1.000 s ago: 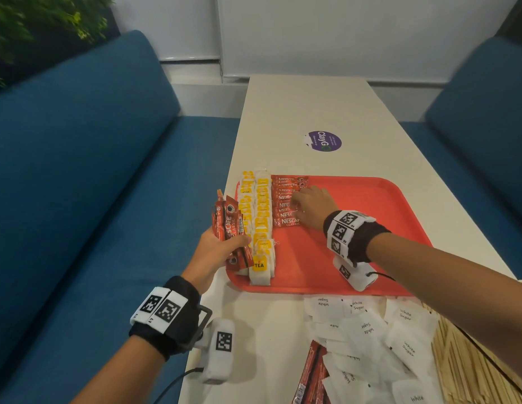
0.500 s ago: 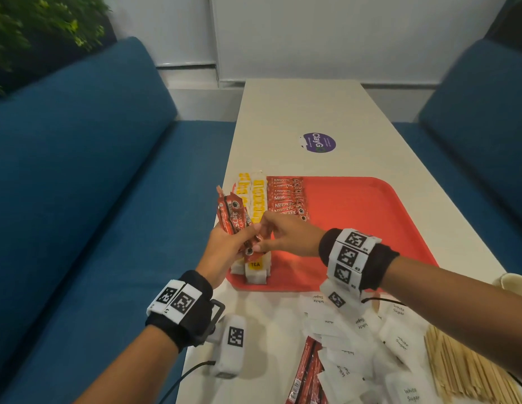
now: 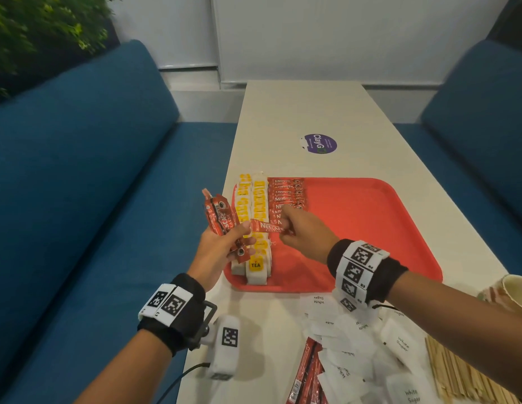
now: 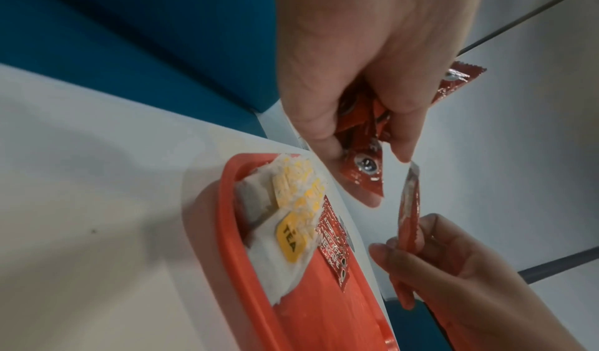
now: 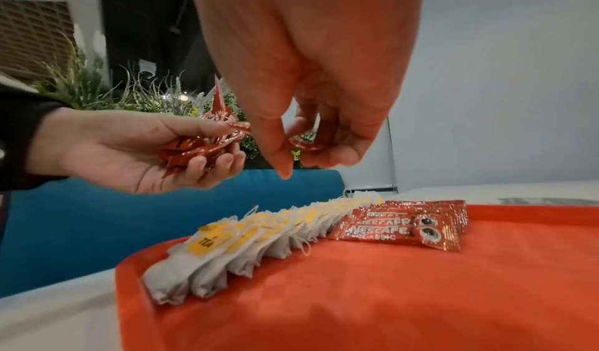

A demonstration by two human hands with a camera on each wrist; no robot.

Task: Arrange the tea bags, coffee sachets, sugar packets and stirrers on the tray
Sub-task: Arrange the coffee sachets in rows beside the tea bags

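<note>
Pinched between thumb and fingertips of the right hand (image 3: pixel 305 233), a single Nescafé sachet (image 3: pixel 267 226) is drawn sideways out of the bundle of sachets (image 3: pixel 222 221) that the left hand (image 3: pixel 217 252) clasps with curled fingers. Both hands hover above the left end of the red tray (image 3: pixel 370 228); the bundle sits over its 9 o'clock edge.

On the tray, two columns of tea bags (image 3: pixel 258 217) with yellow tags run along the left rim. Just to their right lies a shingled column of laid sachets (image 3: pixel 286 196), occupying only the 11 o'clock portion. The remainder of the tray surface is bare.

Step in hand, as judged: coffee sachets are being dealt one at a time into the column. The next move calls for carrying the held sachet to the near end of that column, label up and parallel to its neighbours, overlapping the last one slightly.

Off the tray toward 6 o'clock, on the white table (image 3: pixel 297 112), wait loose white sugar packets (image 3: pixel 350 339), a few further sachets (image 3: pixel 308 371) and wooden stirrers (image 3: pixel 458 374); these stages appear not yet begun.
</note>
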